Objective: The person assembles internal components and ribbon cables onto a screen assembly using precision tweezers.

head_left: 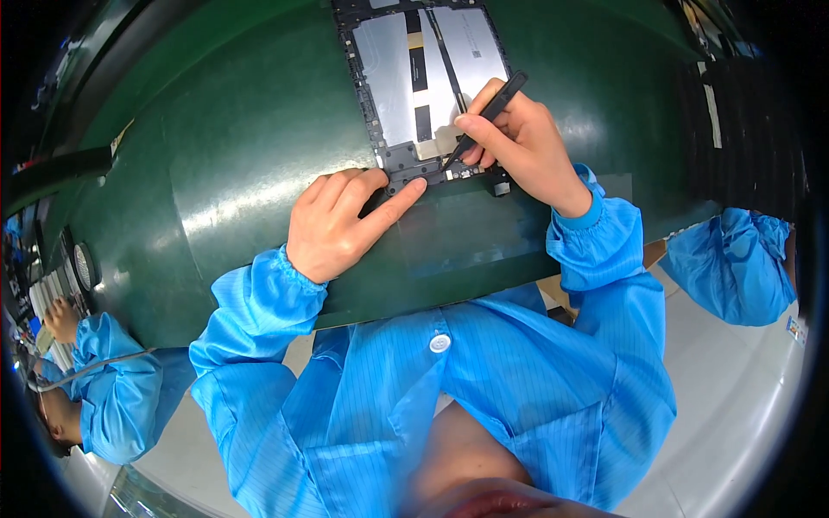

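- Left hand, in from the near edge of the green surface: thumb and fingers were parted, resting at the near left corner of an opened flat device.
- Right hand: gripped a black pointed tool, tip lowered to the device's near end.
- Device: lay flat, silver panels stretching away from the surface's near edge.

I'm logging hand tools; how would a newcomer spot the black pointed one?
On the green tabletop, find the opened tablet-like device with silver panels. Near its lower right corner, the right hand holds the black pointed tool. Unlike the flat black strips there, it slants across the grip and tapers to a tip.
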{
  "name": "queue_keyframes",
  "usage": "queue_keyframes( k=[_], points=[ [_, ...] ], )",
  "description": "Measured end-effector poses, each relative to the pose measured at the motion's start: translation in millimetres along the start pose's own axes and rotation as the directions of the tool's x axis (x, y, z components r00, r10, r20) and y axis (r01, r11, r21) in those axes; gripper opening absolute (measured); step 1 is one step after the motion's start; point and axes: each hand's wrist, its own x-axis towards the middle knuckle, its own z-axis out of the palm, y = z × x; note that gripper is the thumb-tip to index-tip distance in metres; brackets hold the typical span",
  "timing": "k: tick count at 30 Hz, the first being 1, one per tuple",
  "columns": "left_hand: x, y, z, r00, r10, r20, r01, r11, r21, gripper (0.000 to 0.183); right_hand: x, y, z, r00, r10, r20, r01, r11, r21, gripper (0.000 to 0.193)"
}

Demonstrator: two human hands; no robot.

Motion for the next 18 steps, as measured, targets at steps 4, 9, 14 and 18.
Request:
queue_keyframes(
  k=[4, 9, 14, 18],
  points=[
    [1, 3, 0, 1.000, -0.001, 0.000, 0.001, 0.999, 0.039, 0.055, -1, 0, 0, 1.000, -0.003, 0.000, 0.003, 1.000, -0.008, 0.021],
    [-2, 6, 3, 0.999, -0.015, 0.036, 0.012, 0.996, 0.084, 0.055, -2, 0, -1, 1.000, -0.013, -0.008, 0.013, 1.000, -0.021, 0.021],
    [4, 11, 4, 1.000, -0.018, 0.010, 0.016, 0.988, 0.151, 0.054, -3, 0, 3, 0.999, -0.036, -0.037, 0.034, 0.998, -0.052, 0.020],
    [14, 18, 10, 0.999, -0.051, 0.015, 0.050, 0.995, 0.091, 0.054, -3, 2, 5, 0.994, -0.069, -0.088, 0.066, 0.997, -0.032, 0.017]
  ],
)
